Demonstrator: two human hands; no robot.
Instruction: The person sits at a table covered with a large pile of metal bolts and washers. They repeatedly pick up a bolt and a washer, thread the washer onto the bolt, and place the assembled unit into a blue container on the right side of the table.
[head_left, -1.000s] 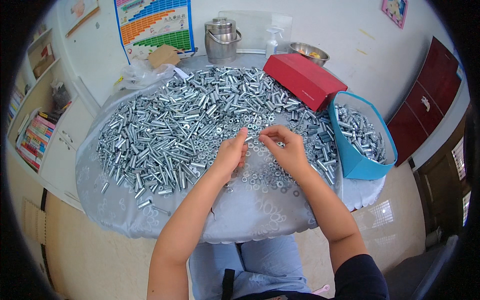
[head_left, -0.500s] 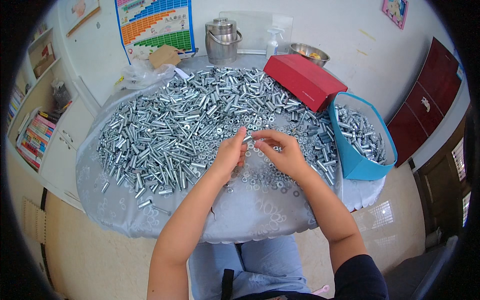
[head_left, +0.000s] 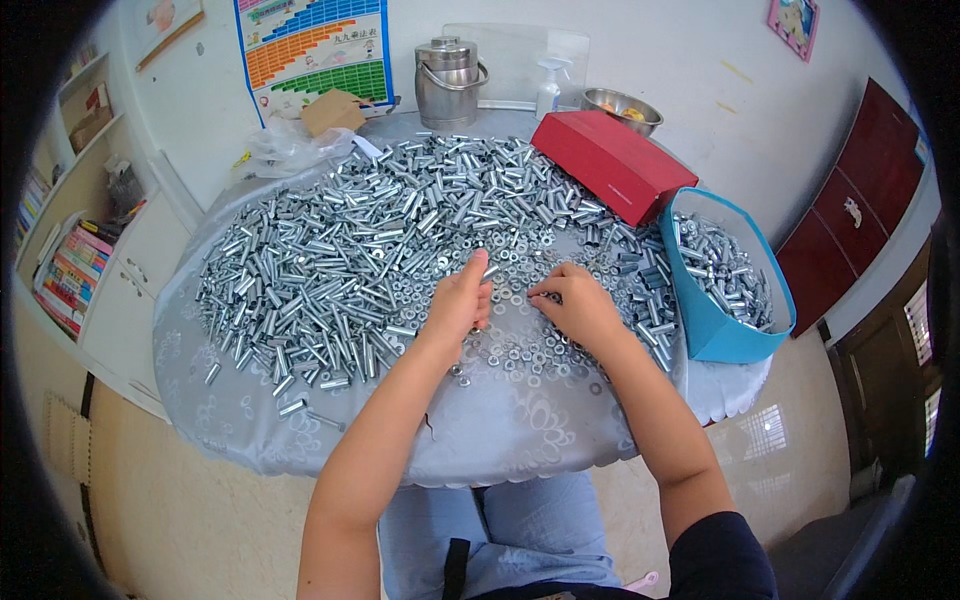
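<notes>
My left hand [head_left: 461, 305] is closed around a short silvery metal sleeve [head_left: 489, 271], thumb on top, its end poking out past the fingers. Most of that sleeve is hidden by the hand. To its right, my right hand [head_left: 577, 306] has thumb and fingertips pinched together low over loose washers and nuts [head_left: 516, 355]; whatever lies between the fingertips is too small to make out. A big heap of metal sleeves and bolts [head_left: 300, 270] spreads over the table to the left of and beyond my hands.
The table has a grey patterned cloth [head_left: 480, 440]. On the right stands a blue fabric bin [head_left: 735, 345] filled with metal bolts, beside a red box [head_left: 610, 160]. Behind are a steel pot [head_left: 448, 85], a spray bottle [head_left: 548, 90], a steel bowl [head_left: 645, 115] and a plastic bag [head_left: 290, 150].
My right hand has drawn away from the sleeve in my left hand, to the right and down toward the washers and nuts. My left hand keeps its hold, nearly still.
</notes>
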